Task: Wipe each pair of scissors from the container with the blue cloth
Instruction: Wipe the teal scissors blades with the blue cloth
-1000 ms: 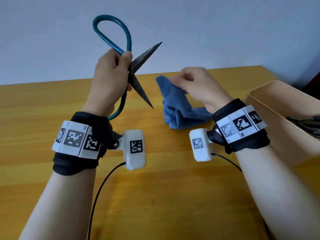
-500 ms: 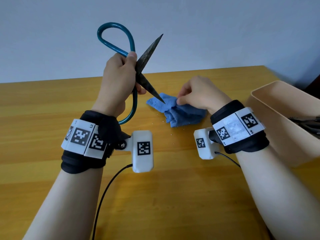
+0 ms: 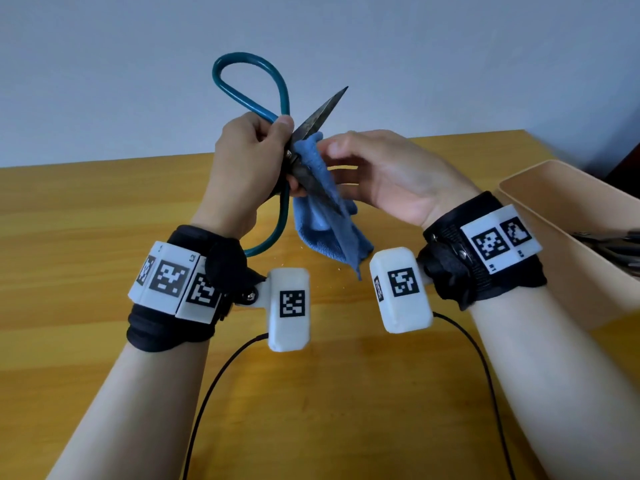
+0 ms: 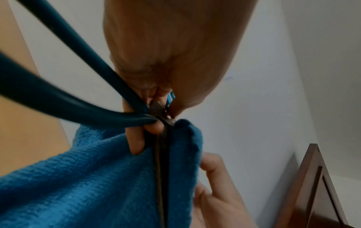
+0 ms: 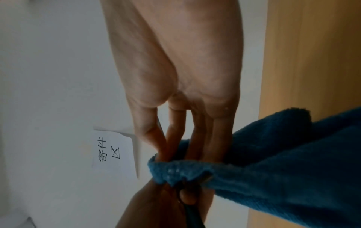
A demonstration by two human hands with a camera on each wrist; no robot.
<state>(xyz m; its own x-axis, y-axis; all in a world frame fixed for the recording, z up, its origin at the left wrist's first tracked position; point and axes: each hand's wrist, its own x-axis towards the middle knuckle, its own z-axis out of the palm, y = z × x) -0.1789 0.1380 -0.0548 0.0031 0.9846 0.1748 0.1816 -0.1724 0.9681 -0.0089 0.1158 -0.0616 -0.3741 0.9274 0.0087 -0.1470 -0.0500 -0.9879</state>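
Observation:
My left hand (image 3: 256,157) grips a pair of scissors (image 3: 313,116) near the pivot, held in the air above the table. The teal loop handles (image 3: 249,84) point up and down, and the dark blades are spread apart. My right hand (image 3: 377,171) holds the blue cloth (image 3: 329,230) against the lower blade, close to the pivot. The cloth hangs down from there. In the left wrist view the cloth (image 4: 97,177) lies folded around the dark blade (image 4: 162,169). In the right wrist view my fingers (image 5: 175,135) reach into the cloth's (image 5: 273,162) top edge.
A beige container (image 3: 554,216) stands at the right edge of the wooden table (image 3: 86,209), with more dark scissors (image 3: 616,244) inside. Two black cables (image 3: 214,393) run over the near table. A paper note (image 5: 113,151) hangs on the wall behind.
My right hand has lifted the blue cloth off the table and brought it up onto the lower blade. My left hand with the scissors shifted right and slightly lower.

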